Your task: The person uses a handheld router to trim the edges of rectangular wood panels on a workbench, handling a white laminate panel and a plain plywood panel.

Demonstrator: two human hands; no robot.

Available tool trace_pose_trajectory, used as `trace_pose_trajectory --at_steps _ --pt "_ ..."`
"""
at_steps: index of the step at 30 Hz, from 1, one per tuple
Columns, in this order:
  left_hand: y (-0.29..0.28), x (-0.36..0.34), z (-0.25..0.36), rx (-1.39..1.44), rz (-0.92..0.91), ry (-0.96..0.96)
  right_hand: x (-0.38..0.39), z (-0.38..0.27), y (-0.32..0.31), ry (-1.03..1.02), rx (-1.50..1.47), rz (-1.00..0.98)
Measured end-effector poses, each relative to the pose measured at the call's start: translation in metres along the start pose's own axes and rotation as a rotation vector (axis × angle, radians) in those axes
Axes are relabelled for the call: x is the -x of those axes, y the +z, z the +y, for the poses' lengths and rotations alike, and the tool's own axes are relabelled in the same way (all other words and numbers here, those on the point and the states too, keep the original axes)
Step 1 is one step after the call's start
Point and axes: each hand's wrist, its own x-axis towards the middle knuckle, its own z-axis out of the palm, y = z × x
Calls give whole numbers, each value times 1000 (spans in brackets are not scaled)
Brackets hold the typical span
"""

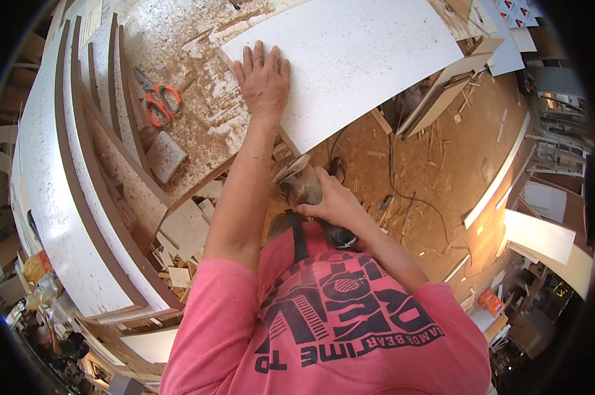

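Observation:
A large white board with brown edges lies on the sawdust-covered workbench. My left hand rests flat near the board's left end, fingers stretched out and holding nothing. Below the board's near corner, my right hand is wrapped round a dusty grey hand-held power tool. A flat plate at the tool's upper end is close to that corner; whether they touch I cannot tell. The tool's lower part is partly hidden by my hand. Left of my left arm lie orange-handled scissors and a small white block.
Long white-faced strips stand along the bench's left side. Wood offcuts are heaped below the bench edge. A dark cable runs across the brown floor among wood scraps. Leaning panels stand beneath the board's right part.

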Motion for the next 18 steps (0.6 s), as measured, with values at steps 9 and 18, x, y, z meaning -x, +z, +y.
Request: trace_pose_trajectory --at_steps 9,18 --pt "-18 0 -11 192 -8 17 5 40 8 -90 -31 -45" --pt "-70 117 21 747 -68 -670 37 136 -87 74 -281 122"
